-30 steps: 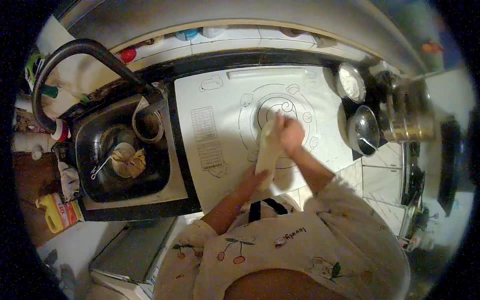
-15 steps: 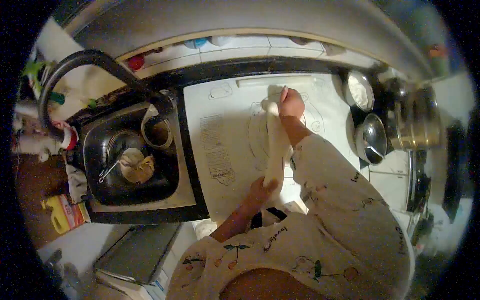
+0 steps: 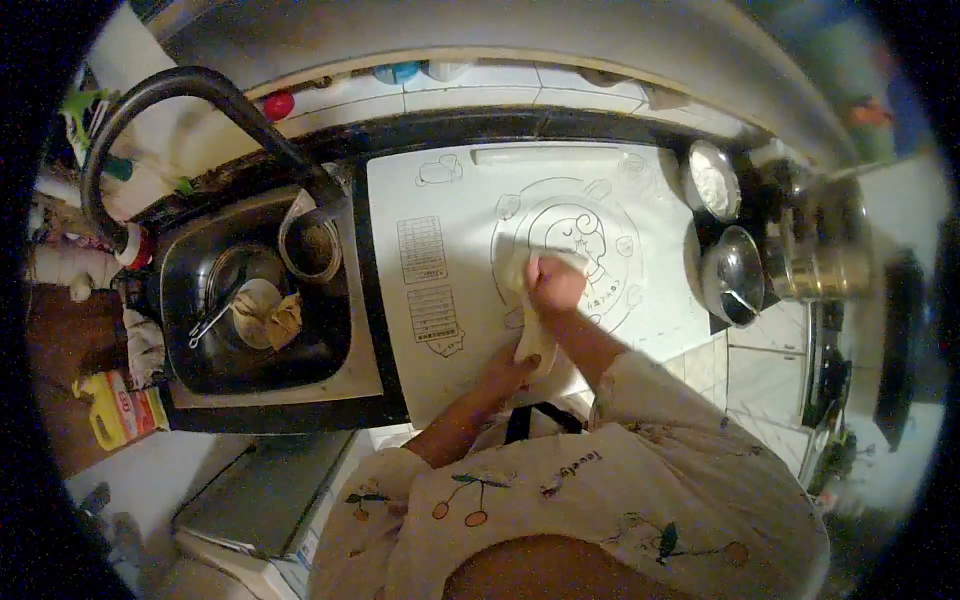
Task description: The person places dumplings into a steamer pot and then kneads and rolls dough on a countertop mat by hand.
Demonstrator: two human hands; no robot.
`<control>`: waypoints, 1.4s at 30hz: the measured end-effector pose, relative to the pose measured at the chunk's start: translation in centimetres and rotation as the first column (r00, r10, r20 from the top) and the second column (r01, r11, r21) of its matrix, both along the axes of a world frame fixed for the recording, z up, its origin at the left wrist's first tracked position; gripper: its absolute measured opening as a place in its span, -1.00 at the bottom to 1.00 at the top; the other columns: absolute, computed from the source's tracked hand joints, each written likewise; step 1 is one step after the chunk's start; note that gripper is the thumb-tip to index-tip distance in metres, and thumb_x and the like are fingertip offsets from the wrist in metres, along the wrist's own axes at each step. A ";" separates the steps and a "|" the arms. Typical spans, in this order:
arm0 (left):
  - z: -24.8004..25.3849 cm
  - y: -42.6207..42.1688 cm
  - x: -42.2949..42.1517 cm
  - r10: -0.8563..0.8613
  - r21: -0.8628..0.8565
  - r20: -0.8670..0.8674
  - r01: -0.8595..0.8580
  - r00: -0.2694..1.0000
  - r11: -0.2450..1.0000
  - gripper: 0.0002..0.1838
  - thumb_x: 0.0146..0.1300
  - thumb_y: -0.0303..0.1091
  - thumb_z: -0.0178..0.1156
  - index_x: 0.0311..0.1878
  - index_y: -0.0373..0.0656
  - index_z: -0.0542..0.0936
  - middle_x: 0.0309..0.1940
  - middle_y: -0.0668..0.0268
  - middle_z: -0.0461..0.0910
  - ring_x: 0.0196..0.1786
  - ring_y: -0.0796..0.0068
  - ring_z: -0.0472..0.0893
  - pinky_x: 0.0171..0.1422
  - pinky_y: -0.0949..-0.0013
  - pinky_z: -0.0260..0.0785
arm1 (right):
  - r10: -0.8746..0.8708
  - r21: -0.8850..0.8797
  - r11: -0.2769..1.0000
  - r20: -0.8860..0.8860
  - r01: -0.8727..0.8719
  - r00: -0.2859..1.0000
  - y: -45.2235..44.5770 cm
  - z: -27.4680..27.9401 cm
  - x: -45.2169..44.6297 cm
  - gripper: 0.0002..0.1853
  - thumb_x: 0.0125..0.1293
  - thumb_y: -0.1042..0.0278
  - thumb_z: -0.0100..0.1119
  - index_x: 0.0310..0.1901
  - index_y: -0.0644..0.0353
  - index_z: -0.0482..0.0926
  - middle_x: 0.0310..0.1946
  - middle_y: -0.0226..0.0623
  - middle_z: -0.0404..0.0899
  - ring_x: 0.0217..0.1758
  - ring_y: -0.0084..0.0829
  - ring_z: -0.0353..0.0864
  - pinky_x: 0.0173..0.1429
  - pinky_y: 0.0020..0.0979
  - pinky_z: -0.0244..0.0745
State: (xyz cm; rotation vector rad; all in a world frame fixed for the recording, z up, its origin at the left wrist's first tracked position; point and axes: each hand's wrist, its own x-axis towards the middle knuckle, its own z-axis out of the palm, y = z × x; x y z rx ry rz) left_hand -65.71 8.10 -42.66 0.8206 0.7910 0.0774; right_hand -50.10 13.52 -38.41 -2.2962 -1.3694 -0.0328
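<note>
Dough [image 3: 537,338] was over the mat's [image 3: 470,250] near middle | left hand [image 3: 515,370] pinched its near end | right hand [image 3: 557,285] clenched its farther part | judged partway worked: drawn long, apparently undivided | pale rod [image 3: 545,156] lay unused along mat's far edge

Right fingers [image 3: 541,279] curled, beyond left fingers [image 3: 526,366]

Your dough [image 3: 538,338]: pale cream, plain
Your mat [image 3: 465,205]: wht w/ blk line art, incl. curl-topped face in rings, gridded charts on your L
Your top [image 3: 620,495]: beige w/ orange cherry prints, grn leaves, dk "lovely" lettering
Sink [image 3: 318,350]: blk
Faucet [image 3: 190,81]: blk
Jug [image 3: 97,408]: yel w/ red patch
Powder [image 3: 712,187] on your R: wht
</note>
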 end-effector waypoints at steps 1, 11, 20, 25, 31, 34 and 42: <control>0.2 0.0 -0.4 -0.009 -0.022 0.009 0.009 1.000 1.000 -0.45 0.28 -0.14 0.17 0.25 -0.22 0.37 -0.10 0.25 0.56 -0.24 0.43 0.53 -0.33 0.33 0.45 | -0.029 0.020 0.999 0.055 0.028 0.998 1.9 -0.6 1.2 -0.56 0.34 -0.01 -0.07 -0.58 0.09 0.55 -0.64 -0.15 0.51 -0.54 -0.01 0.50 -0.40 -0.06 0.41; 2.5 -0.1 0.1 0.321 0.036 0.061 -0.323 0.945 0.946 -0.37 0.25 -0.01 0.23 0.20 -0.28 0.36 -0.20 0.23 0.57 -0.24 0.43 0.56 -0.30 0.33 0.51 | -0.211 0.007 0.977 0.002 0.211 0.977 12.4 -0.4 6.7 -0.54 0.38 -0.01 -0.16 -0.40 0.17 0.60 -0.40 -0.07 0.60 -0.32 0.03 0.58 -0.21 -0.03 0.47; 1.4 -0.4 0.6 0.183 0.230 -0.011 -0.176 0.983 0.957 -0.37 0.27 0.00 0.20 0.21 -0.29 0.33 -0.37 0.18 0.57 -0.59 0.51 0.49 -0.53 0.38 0.38 | 0.194 0.141 0.970 0.033 -0.197 0.980 -1.2 2.2 -2.8 -0.60 0.21 0.16 0.15 -0.71 0.12 0.37 -0.72 -0.15 0.37 -0.66 -0.07 0.39 -0.54 -0.12 0.30; 1.8 -2.2 0.5 0.398 -0.030 0.032 -0.397 0.917 0.917 -0.46 0.29 0.01 0.18 0.11 -0.25 0.43 -0.44 0.24 0.56 -0.62 0.54 0.47 -0.55 0.43 0.36 | 0.054 -0.081 0.995 0.047 -0.050 0.997 3.9 -0.7 0.2 -0.64 0.27 0.08 0.01 -0.59 0.11 0.49 -0.60 -0.12 0.49 -0.50 0.00 0.48 -0.38 -0.05 0.35; 3.2 -1.3 -0.4 0.413 -0.088 -0.047 -0.416 0.909 0.905 -0.58 0.31 -0.03 0.17 -0.01 -0.22 0.50 -0.41 0.28 0.56 -0.55 0.54 0.50 -0.54 0.44 0.36 | -0.103 0.126 0.987 0.032 0.098 0.994 11.1 -1.5 4.0 -0.55 0.38 -0.03 -0.19 -0.38 0.15 0.56 -0.43 -0.07 0.58 -0.34 0.06 0.55 -0.26 -0.02 0.44; 0.7 -1.0 0.4 0.477 -0.041 0.028 -0.476 0.878 0.879 -0.63 0.32 -0.10 0.16 -0.03 -0.23 0.50 -0.44 0.27 0.55 -0.57 0.55 0.48 -0.57 0.42 0.34 | -0.125 0.009 0.992 -0.030 0.126 0.992 11.6 -0.1 3.2 -0.48 0.38 -0.08 -0.22 -0.38 0.18 0.61 -0.42 -0.06 0.60 -0.34 0.06 0.57 -0.25 -0.02 0.46; -2.1 -1.1 1.1 0.379 0.013 0.089 -0.381 0.921 0.924 -0.62 0.31 -0.16 0.16 0.00 -0.29 0.47 -0.50 0.27 0.56 -0.66 0.53 0.44 -0.62 0.39 0.33 | 0.172 -0.286 0.944 -0.005 -0.166 0.985 -2.3 2.7 -3.5 -0.48 0.34 -0.11 -0.13 -0.50 0.16 0.58 -0.55 -0.10 0.55 -0.46 -0.03 0.55 -0.35 -0.04 0.40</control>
